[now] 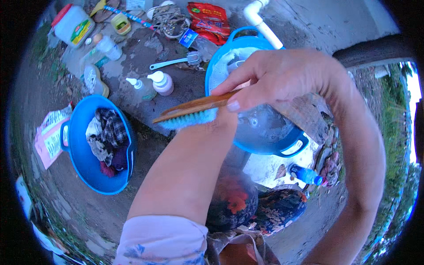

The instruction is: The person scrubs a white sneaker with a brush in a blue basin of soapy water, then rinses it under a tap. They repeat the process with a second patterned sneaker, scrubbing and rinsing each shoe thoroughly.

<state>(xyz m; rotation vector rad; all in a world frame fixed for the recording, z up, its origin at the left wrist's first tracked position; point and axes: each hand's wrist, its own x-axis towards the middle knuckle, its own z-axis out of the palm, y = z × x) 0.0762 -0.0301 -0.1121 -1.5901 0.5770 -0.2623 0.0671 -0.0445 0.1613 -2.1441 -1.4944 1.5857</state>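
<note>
My right hand [282, 75] grips a wooden brush [187, 107] with pale teal bristles, thumb on the near side and fingers on the far side. The bristles face down and lie close to or against my left forearm [183, 163], near the wrist; whether they touch is hard to tell. My left arm reaches up from the lower left. Its hand is hidden behind my right hand and the brush, over the blue basin [208, 75]. Cloudy, sudsy water [260, 126] fills that basin. A wooden board [304, 117] slants out of it at the right.
Clothes [112, 132] lie in a second blue tub [79, 163] at left. Two pump bottles [162, 83], a small white-handled brush [170, 62], a white jar [73, 28] and a red packet [210, 22] stand beyond. A white pipe [267, 31] descends beside the basin; a blue bottle [304, 174] lies at right.
</note>
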